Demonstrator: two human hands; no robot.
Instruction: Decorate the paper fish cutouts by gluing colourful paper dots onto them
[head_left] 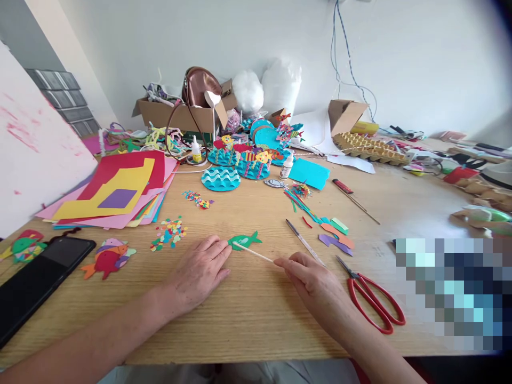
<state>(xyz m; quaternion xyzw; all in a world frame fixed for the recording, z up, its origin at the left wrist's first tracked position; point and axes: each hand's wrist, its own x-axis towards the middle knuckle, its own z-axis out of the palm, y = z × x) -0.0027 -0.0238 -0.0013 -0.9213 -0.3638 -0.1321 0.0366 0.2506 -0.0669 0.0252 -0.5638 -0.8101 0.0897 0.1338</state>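
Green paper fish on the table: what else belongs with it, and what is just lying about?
In hand: green paper fish cutout, thin white stick, left hand, right hand.
Lying about: red-handled scissors, black phone, stack of coloured paper sheets.

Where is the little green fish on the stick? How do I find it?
Look at the near edge of the wooden table, where the person's two hands rest. Right by the left hand lies the green paper fish, its thin white stick pinched by the right hand. Unlike the red fish farther left, it is plain green and has a stick.
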